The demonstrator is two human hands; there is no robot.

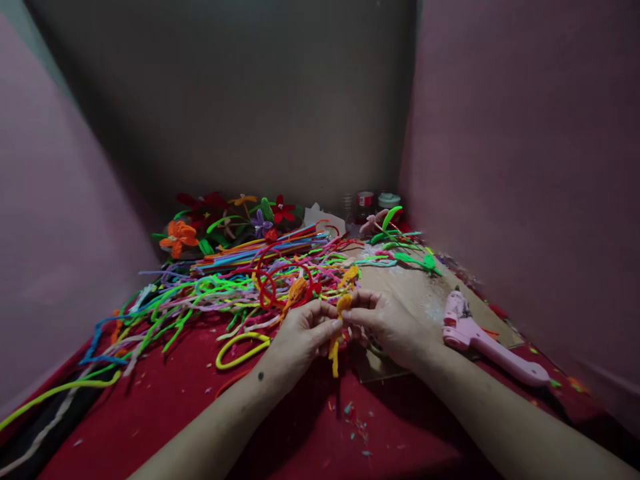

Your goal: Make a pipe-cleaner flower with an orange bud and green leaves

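Observation:
Between both hands, in the middle of the head view, is a yellow-orange pipe cleaner piece with a rounded looped top and ends hanging down. My left hand pinches it from the left with thumb and forefinger. From the right, my right hand grips the same piece near its top, its other fingers partly hidden. Just beyond the hands lie an orange looped pipe cleaner piece and another yellow one. A yellow pipe cleaner loop rests beside my left wrist.
A pink glue gun lies on the right, partly over a brown board. Loose pipe cleaners spread across the red cloth. Pipe cleaner flowers and small jars stand at the back, with walls around.

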